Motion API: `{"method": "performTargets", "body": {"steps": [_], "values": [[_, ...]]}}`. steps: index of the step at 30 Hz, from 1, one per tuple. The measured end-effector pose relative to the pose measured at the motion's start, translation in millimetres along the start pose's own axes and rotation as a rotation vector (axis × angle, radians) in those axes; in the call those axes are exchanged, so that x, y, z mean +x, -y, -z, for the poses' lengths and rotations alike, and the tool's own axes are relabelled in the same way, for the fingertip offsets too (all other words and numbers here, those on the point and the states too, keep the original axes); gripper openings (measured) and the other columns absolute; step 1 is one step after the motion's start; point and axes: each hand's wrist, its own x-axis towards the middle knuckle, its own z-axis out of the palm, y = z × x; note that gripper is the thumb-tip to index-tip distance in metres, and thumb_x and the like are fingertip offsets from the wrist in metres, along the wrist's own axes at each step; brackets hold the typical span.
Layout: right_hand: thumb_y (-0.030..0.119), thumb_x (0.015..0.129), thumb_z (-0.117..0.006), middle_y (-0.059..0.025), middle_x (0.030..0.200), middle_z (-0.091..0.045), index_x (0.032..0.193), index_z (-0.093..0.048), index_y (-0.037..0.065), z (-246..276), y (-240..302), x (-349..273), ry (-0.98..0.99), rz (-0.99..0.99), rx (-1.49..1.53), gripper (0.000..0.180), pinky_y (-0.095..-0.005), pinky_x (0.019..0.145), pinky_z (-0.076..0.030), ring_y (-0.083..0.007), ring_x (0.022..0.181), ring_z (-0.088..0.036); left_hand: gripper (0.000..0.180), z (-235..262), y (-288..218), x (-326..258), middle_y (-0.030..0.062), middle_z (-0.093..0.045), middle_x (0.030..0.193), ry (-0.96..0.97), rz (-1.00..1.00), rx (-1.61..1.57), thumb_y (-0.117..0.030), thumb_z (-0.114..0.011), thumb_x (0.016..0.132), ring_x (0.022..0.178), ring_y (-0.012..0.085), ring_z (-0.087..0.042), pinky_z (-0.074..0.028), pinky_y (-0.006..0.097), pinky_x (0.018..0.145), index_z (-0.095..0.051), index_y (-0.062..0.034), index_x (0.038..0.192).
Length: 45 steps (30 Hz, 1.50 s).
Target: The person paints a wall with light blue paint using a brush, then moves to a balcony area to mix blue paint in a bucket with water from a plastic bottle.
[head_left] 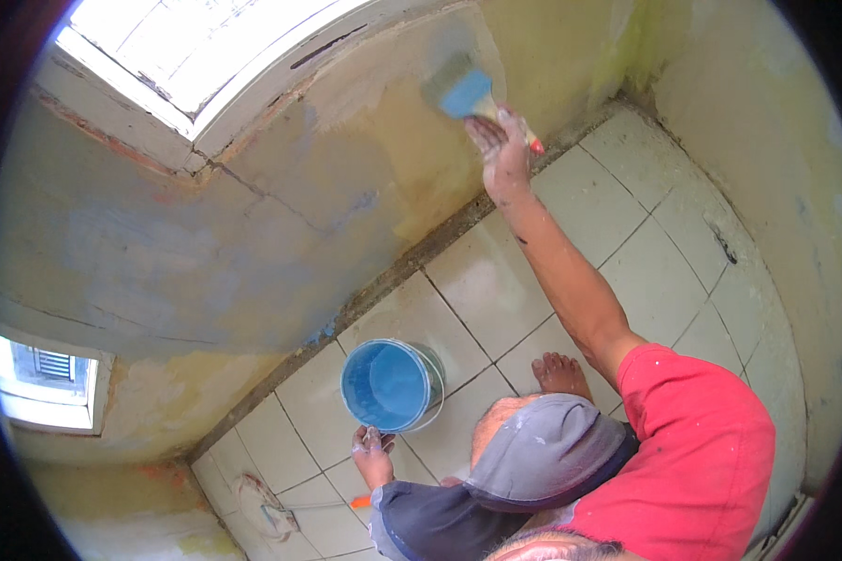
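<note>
My right hand (505, 161) reaches out along the wall with a wide paintbrush (468, 93) in its fingers. The brush has a blue band and a pale handle with a red tip. Its bristles press against the wall (365, 140), blurred, beside a darker, wet-looking patch. Near my legs, a blue bucket (388, 383) with bluish liquid inside stands on the tiles, its wire handle hanging to the right. My left hand (373, 456) has its fingers closed at the bucket's near rim; my grey-clad leg hides part of that arm.
Pale floor tiles (482, 280) meet the patchy wall along a dark, rough edge. My bare foot (561, 372) rests right of the bucket. A white-framed window (192, 136) is set at upper left. An orange object (359, 502) and a tangled pale item (267, 510) lie at lower left.
</note>
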Motion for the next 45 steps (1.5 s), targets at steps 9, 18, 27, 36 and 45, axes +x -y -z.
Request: {"method": "performTargets", "body": {"steps": [9, 18, 27, 36, 45], "values": [[0.023, 0.104, -0.062, -0.0178, 0.116, -0.073, 0.128, -0.063, 0.0, -41, 42, 14, 0.183, 0.154, 0.089, 0.032, -0.0442, 0.1, -0.062, -0.0307, 0.108, -0.074, 0.04, 1, 2, 1, 0.0114, -0.075, 0.109, 0.012, -0.002, -0.025, -0.021, -0.06, 0.11, 0.091, 0.0214, -0.076, -0.058, 0.033, 0.078, -0.053, 0.0037, 0.141], [0.021, 0.105, -0.061, -0.0202, 0.124, -0.068, 0.133, -0.055, 0.001, 48, -1, -28, -0.082, -0.05, -0.109, 0.035, -0.0486, 0.106, -0.059, -0.0335, 0.111, -0.072, 0.039, -1, 0, -2, 0.0112, -0.075, 0.108, -0.008, 0.013, 0.012, -0.019, -0.06, 0.11, 0.091, 0.0201, -0.076, -0.056, 0.033, 0.077, -0.053, 0.0036, 0.14], [0.028, 0.104, -0.064, -0.0213, 0.125, -0.069, 0.134, -0.058, 0.003, -40, 33, 9, 0.324, 0.12, 0.056, 0.039, -0.0499, 0.102, -0.059, -0.035, 0.112, -0.072, 0.037, -1, -2, -4, 0.0108, -0.075, 0.109, -0.013, 0.014, 0.001, -0.019, -0.06, 0.11, 0.087, 0.0189, -0.074, -0.056, 0.033, 0.076, -0.056, 0.0043, 0.138], [0.018, 0.102, -0.067, -0.0228, 0.114, -0.069, 0.125, -0.058, -0.001, 137, -58, -21, -0.239, -0.134, -0.199, 0.032, -0.0473, 0.086, -0.066, -0.0357, 0.1, -0.075, 0.037, -3, -4, -3, 0.0112, -0.075, 0.109, -0.012, 0.021, 0.009, -0.019, -0.061, 0.11, 0.088, 0.0193, -0.074, -0.056, 0.033, 0.077, -0.055, 0.0044, 0.138], [0.013, 0.102, -0.064, -0.0182, 0.106, -0.073, 0.111, -0.066, -0.006, 12, -3, 17, -0.079, 0.124, -0.527, 0.021, -0.0392, 0.075, -0.069, -0.0308, 0.09, -0.077, 0.04, -5, -9, -11, 0.0113, -0.076, 0.108, -0.027, 0.003, -0.019, -0.02, -0.062, 0.109, 0.092, 0.0184, -0.074, -0.056, 0.033, 0.082, -0.053, 0.0051, 0.14]]}}
